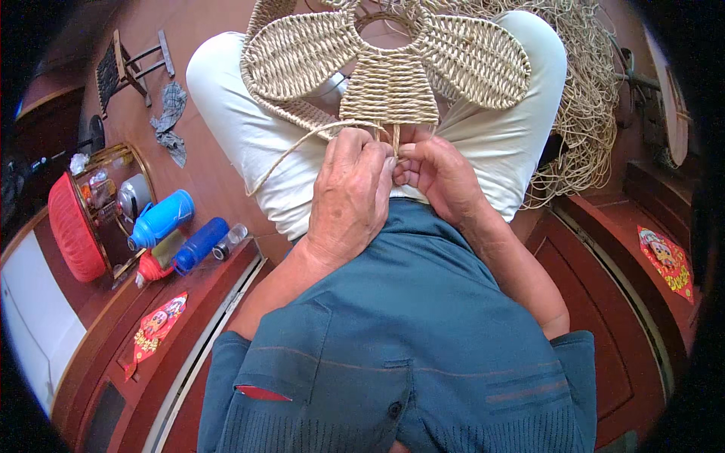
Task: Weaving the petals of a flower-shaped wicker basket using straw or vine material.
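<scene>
A woven straw piece (389, 87) with petal-shaped panels around a round opening rests across my lap. Its nearest panel ends in short cord strands at the lower edge. Just below that edge, my left hand (351, 189) is closed, its fingertips at a straw cord (396, 140). From the right, my right hand (438, 175) pinches the same cord, the two hands almost touching. A loose length of cord (302, 143) arcs out over my left leg from near my left hand. The fingertips partly hide the cord's end.
A big tangled heap of straw cord (585, 98) lies on the floor at my right. Leftward stand a blue thermos (162, 217), a darker blue bottle (202, 245) and a red-covered basket (74, 226). A small stool (124, 68) and a grey cloth (172, 113) are farther off.
</scene>
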Available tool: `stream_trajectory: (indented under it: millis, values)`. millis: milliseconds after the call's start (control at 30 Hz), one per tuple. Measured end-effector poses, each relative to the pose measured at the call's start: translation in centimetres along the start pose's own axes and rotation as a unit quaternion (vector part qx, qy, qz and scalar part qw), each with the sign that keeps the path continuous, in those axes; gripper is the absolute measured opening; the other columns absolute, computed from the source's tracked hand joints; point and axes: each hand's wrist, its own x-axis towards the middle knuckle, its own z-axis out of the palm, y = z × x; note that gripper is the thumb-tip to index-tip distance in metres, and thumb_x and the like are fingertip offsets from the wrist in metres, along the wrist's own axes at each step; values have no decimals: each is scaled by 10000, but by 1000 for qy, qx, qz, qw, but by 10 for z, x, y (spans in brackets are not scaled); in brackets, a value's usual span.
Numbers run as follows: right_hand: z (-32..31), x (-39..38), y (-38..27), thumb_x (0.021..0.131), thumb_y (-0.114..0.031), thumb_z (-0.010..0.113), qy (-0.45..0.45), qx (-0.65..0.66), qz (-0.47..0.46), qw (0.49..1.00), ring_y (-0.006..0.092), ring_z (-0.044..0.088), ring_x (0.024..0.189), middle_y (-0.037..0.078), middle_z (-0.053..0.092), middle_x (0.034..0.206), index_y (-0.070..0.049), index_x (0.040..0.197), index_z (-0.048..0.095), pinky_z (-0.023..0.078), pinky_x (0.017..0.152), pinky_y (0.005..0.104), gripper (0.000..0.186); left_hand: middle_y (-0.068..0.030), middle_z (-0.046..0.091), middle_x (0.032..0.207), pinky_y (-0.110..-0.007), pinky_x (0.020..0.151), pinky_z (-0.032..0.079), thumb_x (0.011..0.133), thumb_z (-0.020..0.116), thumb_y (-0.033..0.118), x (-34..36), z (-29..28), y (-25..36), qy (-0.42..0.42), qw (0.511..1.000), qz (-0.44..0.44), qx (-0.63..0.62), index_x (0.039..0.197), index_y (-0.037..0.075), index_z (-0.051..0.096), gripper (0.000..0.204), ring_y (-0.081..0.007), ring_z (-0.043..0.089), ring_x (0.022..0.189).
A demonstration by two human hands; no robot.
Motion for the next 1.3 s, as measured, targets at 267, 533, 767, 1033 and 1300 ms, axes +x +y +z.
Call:
stream_trajectory:
  millis: [267, 533, 767, 1033, 1300]
  values:
    - [4, 0, -2, 1055, -182, 619, 8, -27, 16, 999, 134, 700, 916, 57, 741, 1133, -26, 1285, 655, 592, 816, 312, 280, -147, 634, 1002, -446, 829, 536, 898, 767, 15, -1, 0, -3, 8, 999, -14, -29, 1043, 19, 730, 149, -350, 656, 938]
    - [2, -13, -6, 1063, -194, 632, 8, 135, 39, 990, 156, 679, 1078, 54, 732, 1213, -59, 1252, 689, 550, 981, 377, 239, -138, 624, 998, -442, 816, 532, 890, 796, 23, 0, 0, -2, 9, 999, -22, -39, 1036, 23, 726, 162, -341, 652, 927]
    - [9, -14, -6, 1030, -184, 708, 32, 78, 15, 996, 122, 677, 1059, 39, 739, 1129, -69, 1118, 697, 544, 968, 360, 145, -138, 609, 995, -451, 810, 522, 841, 834, 42, 5, -5, -7, -1, 1000, 1, -27, 998, 20, 703, 205, -347, 636, 936]
    - [25, -21, -8, 1034, -175, 752, 195, -231, -117, 946, 81, 678, 727, 11, 722, 874, -32, 967, 692, 544, 628, 237, 169, -124, 603, 983, -455, 818, 514, 803, 877, 86, 6, -3, -8, 5, 1000, 14, -18, 980, 24, 698, 260, -344, 624, 941]
    - [33, -42, -10, 978, -95, 751, 254, -464, -199, 825, 101, 681, 681, 43, 721, 805, 4, 906, 706, 542, 609, 301, 131, -118, 604, 1012, -461, 827, 511, 802, 883, 106, 7, -2, -7, 11, 1000, 26, -9, 1001, 28, 696, 284, -340, 616, 954]
